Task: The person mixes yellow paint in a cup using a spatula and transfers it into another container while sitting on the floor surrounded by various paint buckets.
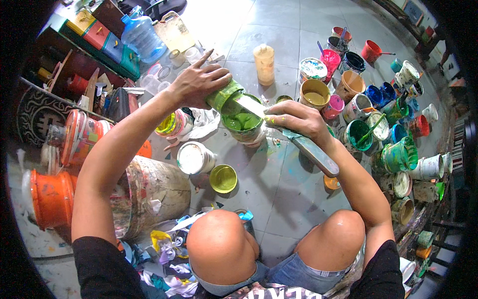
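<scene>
My left hand (203, 82) is closed around a small green paint cup (225, 94), with its index finger stretched away. The cup is tipped, its mouth over a larger pot of green paint (241, 122) on the floor. In my right hand (298, 118) is a spatula (313, 155), gripped between thumb and fingers. Its pale blade reaches to the tilted cup's mouth, while the long dark handle points back toward my right forearm. Yellow-green paint marks my right fingers. Below the pot stand a lidded white tub (195, 158) and a small cup with olive-green inside (223, 179).
Several open paint pots, among them a dark green one (359, 134), crowd the right side. A cloudy bottle (264, 65) stands beyond the pot. At left are a big stained bucket (152, 194), an orange bucket (52, 197) and a blue water jug (143, 37). Rags (169, 259) lie beside my knee.
</scene>
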A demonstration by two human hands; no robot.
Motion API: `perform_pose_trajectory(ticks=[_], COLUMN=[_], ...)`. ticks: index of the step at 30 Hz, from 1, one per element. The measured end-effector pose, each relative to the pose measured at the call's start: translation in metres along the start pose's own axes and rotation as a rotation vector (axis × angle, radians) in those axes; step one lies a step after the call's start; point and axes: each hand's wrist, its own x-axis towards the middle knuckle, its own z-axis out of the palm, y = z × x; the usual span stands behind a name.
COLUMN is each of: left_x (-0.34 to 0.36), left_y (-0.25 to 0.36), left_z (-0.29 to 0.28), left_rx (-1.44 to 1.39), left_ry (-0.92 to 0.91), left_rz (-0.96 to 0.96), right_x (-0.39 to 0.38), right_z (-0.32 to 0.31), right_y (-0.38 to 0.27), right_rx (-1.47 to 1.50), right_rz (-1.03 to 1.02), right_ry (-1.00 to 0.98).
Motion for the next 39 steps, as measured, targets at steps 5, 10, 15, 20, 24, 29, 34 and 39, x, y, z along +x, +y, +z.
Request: perform_pose_trajectory(ticks=[5,10,15,20,24,29,34,39], left_x=[0.003,-0.003,0.000,-0.009,-0.006,-0.004,-0.009,0.001], left_y=[0.006,0.003,0.002,0.001,0.000,-0.001,-0.004,0.004], left_z=[0.002,0.007,0.004,0.007,0.008,0.003,0.002,-0.005], left_rx=[0.003,0.027,0.005,0.018,0.017,0.020,0.033,0.013], left_ry=[0.021,-0.019,-0.032,-0.053,-0.014,-0.024,-0.022,-0.062], left_rz=[0.035,0.028,0.001,-0.026,-0.037,-0.044,-0.042,-0.003], right_x=[0.009,0.035,0.021,0.018,0.015,-0.007,-0.010,0.000], right_z=[0.016,0.013,0.016,0.000,-0.018,-0.022,-0.026,-0.012], right_y=[0.017,0.002,0.021,-0.007,-0.021,-0.020,-0.025,-0.007], right_rx=[-0.047,0.099,0.063,0.020,-0.035,-0.015,-0.132,-0.025], right_rz=[-0.071,-0.030,-0.112,-0.091,-0.072,-0.032,-0.100,-0.050], right_ry=[-0.015,-0.109,-0.142,-0.228,-0.260,-0.151,-0.128,-0.057])
